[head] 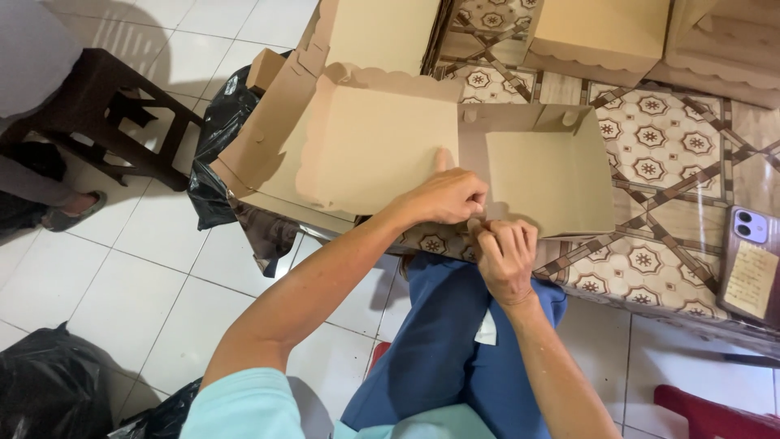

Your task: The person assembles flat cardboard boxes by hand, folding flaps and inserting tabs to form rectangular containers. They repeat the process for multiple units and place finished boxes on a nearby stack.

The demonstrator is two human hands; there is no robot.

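Observation:
A flat tan cardboard box blank with scalloped edges lies on a patterned table, partly folded up at its near side. My left hand presses on the box's near edge, thumb pointing up against the panel. My right hand pinches a small tab at the same near edge, just below the upright side panel. The two hands touch each other at the fold.
More tan boxes are stacked at the table's far side. A phone lies at the right edge. A black plastic bag hangs left of the table, another bag is on the tiled floor. A dark wooden stool and a seated person's foot are at the left.

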